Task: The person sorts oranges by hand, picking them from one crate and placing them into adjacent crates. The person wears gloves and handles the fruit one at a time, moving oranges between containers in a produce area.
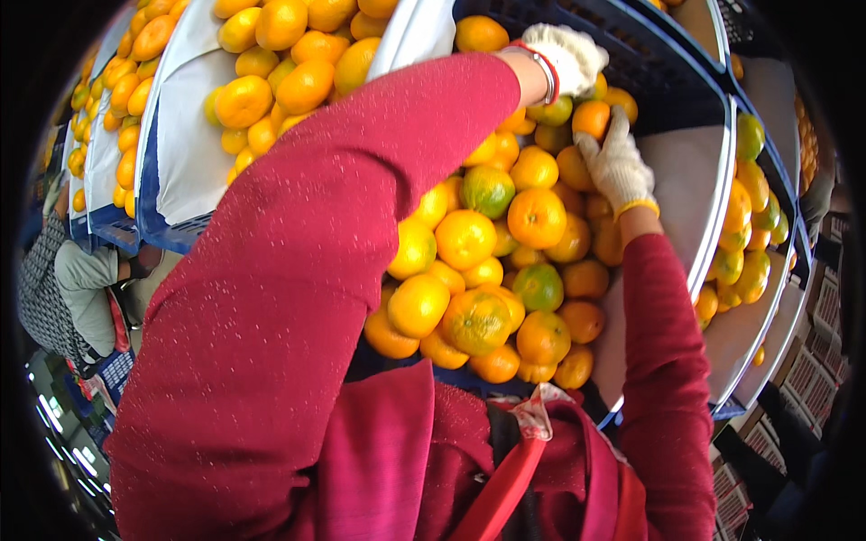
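Note:
My left hand (564,61), in a white knit glove, reaches to the back of a blue crate (636,50) of mandarins; its fingers curl down, and whatever is beneath them is hidden. My right hand (612,160), gloved too, grips an orange mandarin (592,118) just below and right of it. Orange, yellow and green-tinged mandarins (537,216) fill much of the crate, which has pale paper (681,189) lining its right side.
More paper-lined crates of fruit stand to the left (185,144) and right (749,270). Another person (68,288) in patterned and grey clothing is at far left. Stacks of pale slatted items (816,334) are at far right.

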Motion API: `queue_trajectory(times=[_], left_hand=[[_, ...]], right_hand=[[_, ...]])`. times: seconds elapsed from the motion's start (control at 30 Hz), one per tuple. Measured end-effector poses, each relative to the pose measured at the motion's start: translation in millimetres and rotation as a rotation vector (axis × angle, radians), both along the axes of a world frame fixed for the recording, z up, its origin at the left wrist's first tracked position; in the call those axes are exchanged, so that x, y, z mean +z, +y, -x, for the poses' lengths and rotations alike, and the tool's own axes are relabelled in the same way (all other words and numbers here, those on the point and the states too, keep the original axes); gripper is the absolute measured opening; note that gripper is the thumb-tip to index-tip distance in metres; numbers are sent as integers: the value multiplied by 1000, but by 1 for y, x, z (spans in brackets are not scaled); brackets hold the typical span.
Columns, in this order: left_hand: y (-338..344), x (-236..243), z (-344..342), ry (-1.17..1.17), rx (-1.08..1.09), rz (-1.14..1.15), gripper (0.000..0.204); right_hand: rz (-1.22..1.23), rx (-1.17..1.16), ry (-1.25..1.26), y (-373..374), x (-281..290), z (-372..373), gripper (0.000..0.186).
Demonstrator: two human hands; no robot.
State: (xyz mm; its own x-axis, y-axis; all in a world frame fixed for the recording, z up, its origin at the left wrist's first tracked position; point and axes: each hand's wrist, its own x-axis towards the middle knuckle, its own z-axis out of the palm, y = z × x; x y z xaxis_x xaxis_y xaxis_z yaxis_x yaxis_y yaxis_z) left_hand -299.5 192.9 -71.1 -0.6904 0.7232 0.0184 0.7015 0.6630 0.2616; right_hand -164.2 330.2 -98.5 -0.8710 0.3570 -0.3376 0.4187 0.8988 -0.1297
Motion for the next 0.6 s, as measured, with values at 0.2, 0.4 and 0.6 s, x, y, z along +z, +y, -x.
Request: queue_trajectory(times=[0.2, 0.4, 0.6], left_hand=[[-28, 26, -12, -31, -64, -52, 29], [-58, 100, -106, -296, -708, 158, 35], [-143, 104, -221, -546, -616, 263, 65]], right_hand=[[106, 302, 203, -25, 86, -63, 70], [384, 568, -422, -46, 153, -178, 69], [224, 601, -227, -62, 138, -200, 69]])
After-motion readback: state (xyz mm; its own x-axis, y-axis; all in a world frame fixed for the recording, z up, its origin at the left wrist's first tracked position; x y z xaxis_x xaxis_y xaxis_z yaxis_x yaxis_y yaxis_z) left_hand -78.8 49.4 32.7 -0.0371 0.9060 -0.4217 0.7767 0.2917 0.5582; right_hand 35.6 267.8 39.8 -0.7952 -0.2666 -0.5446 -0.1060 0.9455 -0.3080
